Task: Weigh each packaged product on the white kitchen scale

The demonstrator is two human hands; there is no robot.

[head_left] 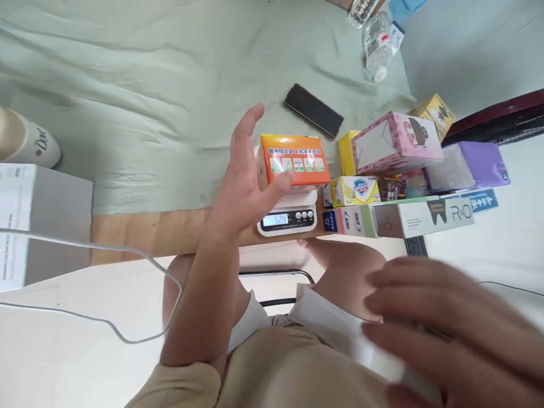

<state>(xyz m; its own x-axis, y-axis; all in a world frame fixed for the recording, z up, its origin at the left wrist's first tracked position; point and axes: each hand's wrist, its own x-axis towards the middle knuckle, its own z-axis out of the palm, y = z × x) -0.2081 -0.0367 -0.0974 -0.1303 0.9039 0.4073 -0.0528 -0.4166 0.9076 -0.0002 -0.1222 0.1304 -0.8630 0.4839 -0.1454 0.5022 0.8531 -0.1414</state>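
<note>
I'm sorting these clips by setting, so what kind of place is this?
Probably a home room: a person sits by green bedding, left hand on an orange box atop a small scale, beside packaged toiletries.

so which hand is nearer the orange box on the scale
Left. The left hand touches the orange box on its left side; the right hand is far off, low and close to the camera.

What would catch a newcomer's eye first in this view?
The bright orange box at the centre, sitting on a small white scale with a lit display, the left hand open against its side. To the right, colourful cartons crowd together. The right hand looms blurred at lower right, holding something white.
</note>
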